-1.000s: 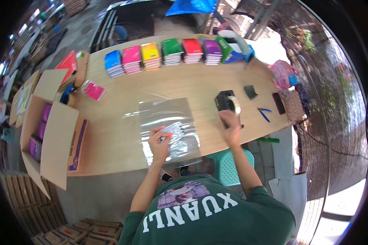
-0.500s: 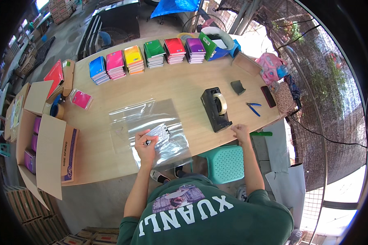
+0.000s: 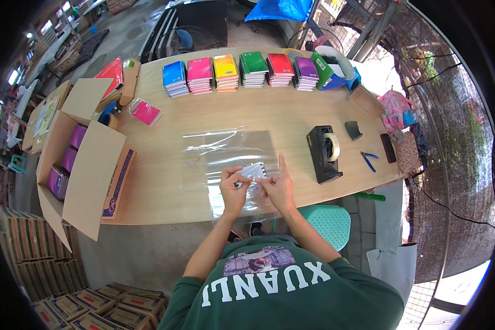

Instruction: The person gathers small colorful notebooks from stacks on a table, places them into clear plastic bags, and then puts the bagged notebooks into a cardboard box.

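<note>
Bundle of slender white pieces (image 3: 254,169): gathered, left of the tape dispenser (image 3: 319,154), above clear plastic sheeting (image 3: 263,144); not yet released. Left hand (image 3: 232,190): pinched on bundle. Right hand (image 3: 280,190): index finger extended, thumb at bundle; grip cannot be told. Applied tape: not discernible. Notebook stacks (image 3: 253,77): arranged beyond dispenser. Carton (image 3: 96,170), far left of dispenser: loaded, flaps open

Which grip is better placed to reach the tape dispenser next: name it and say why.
The right grip, I'd judge: it is nearer the black tape dispenser, which stands to its right. The left grip is farther away, holding the white bundle.
</note>
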Available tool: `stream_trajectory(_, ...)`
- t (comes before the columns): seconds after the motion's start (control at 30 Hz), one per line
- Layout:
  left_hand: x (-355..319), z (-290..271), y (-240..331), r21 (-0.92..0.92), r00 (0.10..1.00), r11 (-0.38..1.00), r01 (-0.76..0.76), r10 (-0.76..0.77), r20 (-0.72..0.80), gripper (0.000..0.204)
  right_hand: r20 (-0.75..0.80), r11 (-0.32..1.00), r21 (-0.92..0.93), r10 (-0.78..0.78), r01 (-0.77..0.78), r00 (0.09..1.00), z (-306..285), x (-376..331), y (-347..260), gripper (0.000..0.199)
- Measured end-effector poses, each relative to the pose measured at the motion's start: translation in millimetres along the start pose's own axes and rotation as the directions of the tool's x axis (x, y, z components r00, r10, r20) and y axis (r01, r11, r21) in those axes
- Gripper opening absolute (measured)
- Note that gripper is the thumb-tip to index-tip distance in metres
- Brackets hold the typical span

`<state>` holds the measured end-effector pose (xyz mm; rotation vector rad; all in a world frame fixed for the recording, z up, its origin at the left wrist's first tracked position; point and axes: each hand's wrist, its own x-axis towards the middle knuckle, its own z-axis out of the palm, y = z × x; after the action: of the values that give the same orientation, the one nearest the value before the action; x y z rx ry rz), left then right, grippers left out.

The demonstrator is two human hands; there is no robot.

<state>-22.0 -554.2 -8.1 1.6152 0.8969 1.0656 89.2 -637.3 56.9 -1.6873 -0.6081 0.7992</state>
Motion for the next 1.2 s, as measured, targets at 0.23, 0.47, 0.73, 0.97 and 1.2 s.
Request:
stream_trajectory(0.23, 14.1, -16.4, -14.1, 0.015, 0.98, 0.998, -0.061, 0.057, 0.191, 0.035, -0.107, 0.99, 0.094, -0.098, 0.108, 0.989, 16.0, 1.5, 73.5, 0.099)
stream_trajectory(0.47, 47.3, -22.7, 47.9, 0.4, 0.786, 0.876, -0.268, -0.042, 0.617, 0.106, 0.06, 0.931, -0.331, -0.14, 0.152, 0.988, 0.0, -6.8, 148.0, 0.07)
stream_trajectory(0.73, 15.6, -48.4, 17.1, -0.262, 0.887, 0.948, 0.182, -0.042, 0.461, 0.094, 0.373, 0.583, 0.758, -0.019, -0.293, 0.927, -7.1, -14.8, 44.9, 0.069)
stream_trajectory(0.97, -4.6, -30.5, -32.1, 0.053, 0.911, 0.998, 0.015, -0.036, 0.411, 0.114, 0.396, 0.947, -0.204, -0.152, 0.249, 0.905, -28.2, 37.4, 93.2, 0.097)
stream_trajectory(1.2, 54.0, -88.9, 61.9, 0.386, 0.631, 0.578, -0.719, 0.31, 0.711, 0.059, 0.785, 0.211, -0.36, -0.458, 0.909, 0.417, -54.0, 33.2, -55.9, 0.051)
